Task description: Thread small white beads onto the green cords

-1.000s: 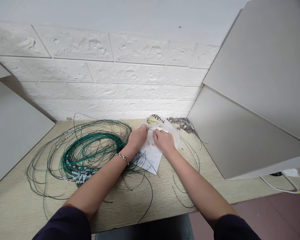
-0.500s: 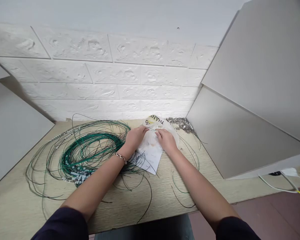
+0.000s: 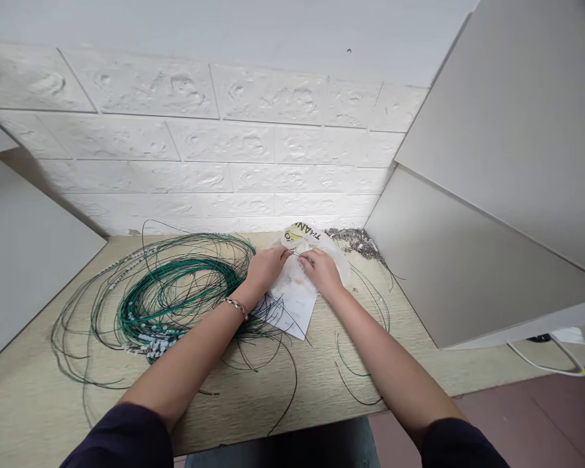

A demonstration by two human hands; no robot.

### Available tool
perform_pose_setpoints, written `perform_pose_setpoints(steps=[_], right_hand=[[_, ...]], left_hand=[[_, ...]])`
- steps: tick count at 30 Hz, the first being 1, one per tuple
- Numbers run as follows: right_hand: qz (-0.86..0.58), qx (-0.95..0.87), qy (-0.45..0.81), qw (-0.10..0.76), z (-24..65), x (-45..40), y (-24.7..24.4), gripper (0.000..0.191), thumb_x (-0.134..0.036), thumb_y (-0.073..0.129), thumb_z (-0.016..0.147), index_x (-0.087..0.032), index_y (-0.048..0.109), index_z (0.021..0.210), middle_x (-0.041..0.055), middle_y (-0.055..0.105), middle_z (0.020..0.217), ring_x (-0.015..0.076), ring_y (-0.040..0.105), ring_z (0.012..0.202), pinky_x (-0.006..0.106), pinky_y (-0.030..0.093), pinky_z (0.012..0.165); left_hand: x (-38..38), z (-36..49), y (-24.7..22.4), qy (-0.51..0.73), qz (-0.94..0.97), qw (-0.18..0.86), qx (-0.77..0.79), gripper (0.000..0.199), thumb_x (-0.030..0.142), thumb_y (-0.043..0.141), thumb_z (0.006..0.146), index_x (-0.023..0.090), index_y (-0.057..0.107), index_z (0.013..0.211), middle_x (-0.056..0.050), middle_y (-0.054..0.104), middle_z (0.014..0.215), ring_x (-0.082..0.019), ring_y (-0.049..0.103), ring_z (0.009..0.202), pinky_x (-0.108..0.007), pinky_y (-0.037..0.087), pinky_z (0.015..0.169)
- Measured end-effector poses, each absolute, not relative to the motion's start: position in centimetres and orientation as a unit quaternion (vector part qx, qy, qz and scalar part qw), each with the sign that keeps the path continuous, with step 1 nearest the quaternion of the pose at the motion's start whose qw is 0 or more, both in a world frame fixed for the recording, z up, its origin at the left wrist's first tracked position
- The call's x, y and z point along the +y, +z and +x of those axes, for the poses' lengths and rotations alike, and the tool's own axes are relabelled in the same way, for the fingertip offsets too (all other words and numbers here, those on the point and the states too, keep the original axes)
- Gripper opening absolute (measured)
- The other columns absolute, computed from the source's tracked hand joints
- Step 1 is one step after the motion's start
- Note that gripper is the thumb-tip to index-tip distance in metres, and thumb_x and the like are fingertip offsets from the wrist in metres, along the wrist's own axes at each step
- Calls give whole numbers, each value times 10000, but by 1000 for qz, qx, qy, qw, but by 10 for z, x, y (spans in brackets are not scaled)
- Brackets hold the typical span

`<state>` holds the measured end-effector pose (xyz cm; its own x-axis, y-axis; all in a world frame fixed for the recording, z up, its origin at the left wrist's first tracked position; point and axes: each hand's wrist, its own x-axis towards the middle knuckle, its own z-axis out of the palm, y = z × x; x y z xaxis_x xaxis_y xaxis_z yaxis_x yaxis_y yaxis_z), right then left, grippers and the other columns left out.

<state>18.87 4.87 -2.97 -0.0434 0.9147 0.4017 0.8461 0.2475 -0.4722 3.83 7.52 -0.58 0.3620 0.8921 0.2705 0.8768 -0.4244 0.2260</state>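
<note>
Wire coil [image 3: 127, 305], green with black strands, sprawls across the left of the scene, loose ends trailing right; a clear path away from these should help avoid snags. At the far middle lies a thin plastic bag [image 3: 292, 270] with printed lettering, and near it shows a sheet of handwritten paper [image 3: 297, 318]; this pale ground should make fine strands easier to see. Over the bag, left hand [image 3: 266, 266] and right hand [image 3: 324, 270] face each other, just apart, thumb and fingertips of each pinching what looks like one thin strand [image 3: 296, 253]. A light, even pinch, both hands level, should guard against kinks. What the fingertips cover, I cannot tell.
</note>
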Motion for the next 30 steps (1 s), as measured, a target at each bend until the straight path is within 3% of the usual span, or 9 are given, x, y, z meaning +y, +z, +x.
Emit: perform_pose_setpoints(steps=[3, 7, 13, 18, 20, 22, 25, 28, 30], right_hand=[[-623, -720, 47, 301, 193, 49, -29, 154, -250, 491, 820, -198, 636, 825, 30, 648, 830, 153, 575, 810, 252, 409, 732], [-647, -703, 34, 293, 202, 49, -28, 268, -313, 437, 847, -168, 635, 740, 70, 648, 750, 189, 585, 742, 291, 418, 696], [-619, -719, 19, 315, 203, 49, -30, 301, -191, 425, 823, -203, 538, 1102, 48, 598, 1079, 181, 549, 961, 306, 406, 838], [-577, -733, -8, 360, 198, 43, -24, 444, -323, 485, 792, -186, 447, 1212, 80, 543, 1158, 218, 494, 1045, 356, 393, 876], [-546, -754, -48, 362, 194, 40, -18, 479, -366, 492, 789, -180, 434, 1227, 92, 533, 1164, 221, 472, 1063, 358, 379, 881], [-516, -779, -98, 341, 188, 35, -13, 463, -371, 475, 806, -168, 446, 1220, 104, 541, 1149, 221, 475, 1045, 359, 357, 884], [-505, -792, -150, 309, 178, 29, -5, 347, -330, 415, 852, -154, 523, 1131, 101, 596, 1047, 200, 515, 944, 363, 305, 910], [-514, -792, -151, 293, 169, 25, 2, 260, -261, 371, 875, -164, 602, 949, 64, 637, 844, 168, 539, 809, 351, 275, 929], [-520, -783, -150, 306, 163, 24, 9, 237, -238, 386, 867, -172, 598, 950, 59, 637, 859, 169, 537, 827, 350, 262, 938]], left_hand=[[76, 37, -6, 169, 823, 22, 542, 381, 431, 310, 872, 208, 614, 932, -80, 668, 829, -195, 611, 747, -259, 392, 629], [80, 32, -5, 187, 808, 18, 558, 386, 428, 305, 874, 203, 614, 923, -82, 667, 824, -192, 605, 742, -260, 390, 640], [82, 31, -4, 187, 804, 29, 564, 399, 445, 295, 873, 207, 610, 926, -73, 665, 821, -188, 600, 744, -253, 383, 626], [77, 30, -1, 204, 822, 42, 530, 423, 472, 286, 866, 207, 594, 988, -59, 658, 820, -182, 602, 753, -247, 392, 643], [74, 29, -1, 216, 848, 50, 482, 482, 491, 283, 857, 183, 497, 1159, -60, 649, 813, -184, 603, 751, -252, 400, 656], [71, 27, 0, 211, 880, 51, 422, 633, 522, 269, 842, 117, 271, 1329, -65, 641, 794, -193, 601, 723, -259, 404, 631], [69, 26, 2, 203, 914, 46, 348, 813, 583, 253, 808, 49, 14, 1373, -72, 639, 787, -204, 593, 667, -262, 391, 566], [69, 26, 15, 213, 924, 52, 312, 843, 606, 252, 793, 60, -16, 1377, -61, 635, 744, -198, 578, 623, -255, 371, 536], [68, 24, 30, 219, 927, 69, 297, 817, 591, 231, 806, 54, 2, 1378, -46, 620, 673, -191, 560, 588, -255, 365, 534]])
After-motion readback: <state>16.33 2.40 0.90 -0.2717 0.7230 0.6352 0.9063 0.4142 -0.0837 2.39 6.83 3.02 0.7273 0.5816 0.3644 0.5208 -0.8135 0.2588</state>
